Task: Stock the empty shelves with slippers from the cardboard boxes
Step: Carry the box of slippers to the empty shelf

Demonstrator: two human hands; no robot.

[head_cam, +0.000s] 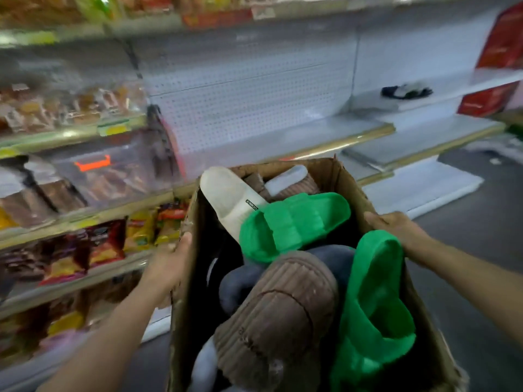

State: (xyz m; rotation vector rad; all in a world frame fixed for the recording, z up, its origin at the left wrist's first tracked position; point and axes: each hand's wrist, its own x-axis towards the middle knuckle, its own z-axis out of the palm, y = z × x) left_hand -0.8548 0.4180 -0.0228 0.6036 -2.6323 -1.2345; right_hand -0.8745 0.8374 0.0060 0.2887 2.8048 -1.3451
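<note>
I carry an open cardboard box (334, 171) full of slippers in front of me. My left hand (172, 264) grips its left wall and my right hand (396, 227) grips its right rim. Inside lie two green slippers (294, 224) (373, 312), a white slipper (226, 199), a brown ribbed slipper (277, 321) and a dark blue one (243, 281). Ahead stand empty white shelves (368, 128) with a pegboard back. A dark and white pair of slippers (406, 91) lies on a higher shelf to the right.
Shelves with packaged snacks (85, 244) and bread (70, 108) fill the left side. Red signs (506, 38) hang at the upper right. A white base shelf (424, 190) juts out over the dark floor (481, 222) on the right.
</note>
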